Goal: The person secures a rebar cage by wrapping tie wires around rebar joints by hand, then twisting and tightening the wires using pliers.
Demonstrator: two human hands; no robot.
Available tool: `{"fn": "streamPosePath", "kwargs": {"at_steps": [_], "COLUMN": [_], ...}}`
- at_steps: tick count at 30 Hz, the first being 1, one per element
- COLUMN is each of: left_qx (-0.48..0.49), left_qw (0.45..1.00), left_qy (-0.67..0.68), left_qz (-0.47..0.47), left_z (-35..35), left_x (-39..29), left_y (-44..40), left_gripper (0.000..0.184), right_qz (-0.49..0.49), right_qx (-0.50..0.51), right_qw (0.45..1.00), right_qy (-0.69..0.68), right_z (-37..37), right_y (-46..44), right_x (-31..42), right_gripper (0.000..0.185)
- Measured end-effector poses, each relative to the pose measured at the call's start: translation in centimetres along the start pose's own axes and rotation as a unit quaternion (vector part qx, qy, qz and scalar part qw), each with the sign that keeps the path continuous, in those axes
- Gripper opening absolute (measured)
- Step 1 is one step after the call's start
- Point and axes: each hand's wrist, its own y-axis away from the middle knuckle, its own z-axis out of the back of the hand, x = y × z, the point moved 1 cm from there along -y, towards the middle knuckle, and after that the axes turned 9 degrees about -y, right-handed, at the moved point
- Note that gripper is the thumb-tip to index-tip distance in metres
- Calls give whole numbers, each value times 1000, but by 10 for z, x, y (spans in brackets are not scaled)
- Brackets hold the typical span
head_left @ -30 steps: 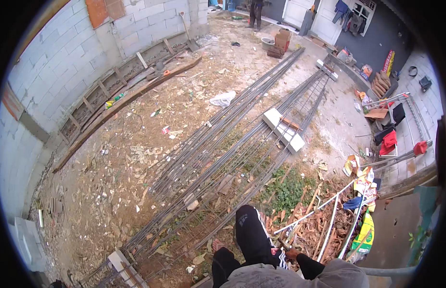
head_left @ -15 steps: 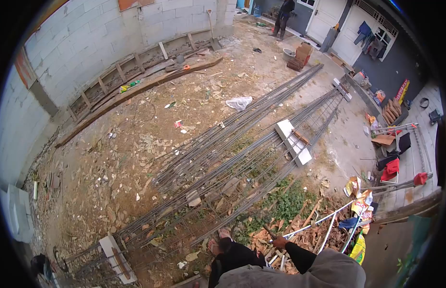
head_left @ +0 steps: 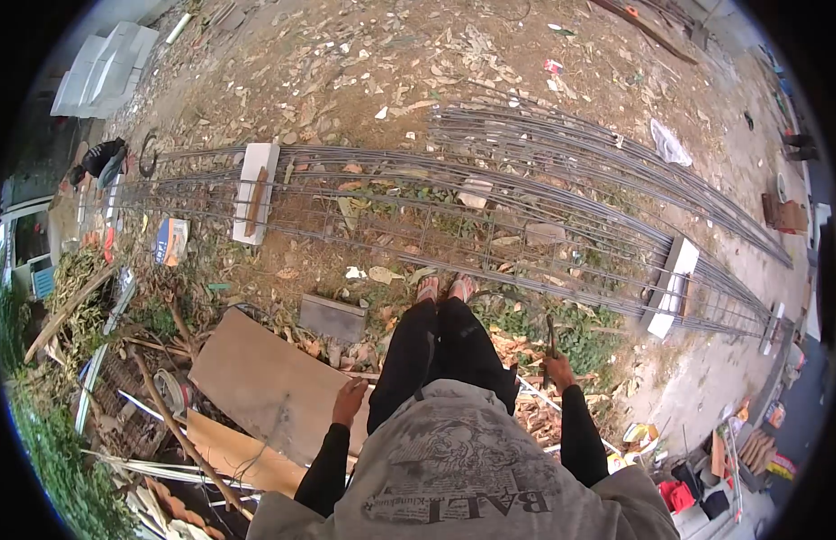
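My right hand (head_left: 558, 369) is closed round a dark, thin tool (head_left: 550, 335) that points up and away from me, over dry leaves and green plants. My left hand (head_left: 350, 401) hangs beside my left thigh, above a brown board (head_left: 265, 382); its fingers are curled, and whether something small lies in them is hidden. Beyond my bare feet, long steel bars (head_left: 526, 193) run across the ground. They rest near a white block (head_left: 256, 193) with a wooden piece (head_left: 256, 200) on the left and another white block (head_left: 672, 286) on the right.
Another person (head_left: 103, 164) bends at the far left end of the bars. A grey block (head_left: 332, 318) lies near my feet. Branches and boards litter the lower left. White blocks (head_left: 107, 67) are stacked at the upper left. A plastic bag (head_left: 670, 144) lies beyond the bars.
My view has swung down and to the left. My left hand, the brown board and the bending person have come into view. The tool stays in my right hand.
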Motion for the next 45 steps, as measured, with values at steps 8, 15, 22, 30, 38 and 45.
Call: {"fn": "streamPosePath", "kwargs": {"at_steps": [8,15,22,30,38,45], "left_qx": [-23,-29,8,77,-2,9], "left_qw": [998,999,994,985,987,951], "left_qy": [41,-28,-90,-110,-161,-281], "left_qz": [52,7,-67,-106,16,127], "left_z": [12,69,147,290,373,325], "left_x": [2,-50,-70,-77,-99,-76], "left_y": [35,30,-30,-189,-231,-350], "left_gripper": [57,62,57,53,73,68], "right_qz": [-39,13,48,-46,-86,-216], "right_qx": [1,7,-44,-140,-169,-98], "right_qw": [999,1000,997,984,973,944], "right_qy": [38,-8,-46,-96,-129,-229], "right_z": [4,-41,-114,-256,-361,-424], "right_y": [-24,-50,-31,83,86,-70], "right_x": [-16,-38,-68,-85,-57,-190], "right_gripper": [24,21,13,23,22,19]}}
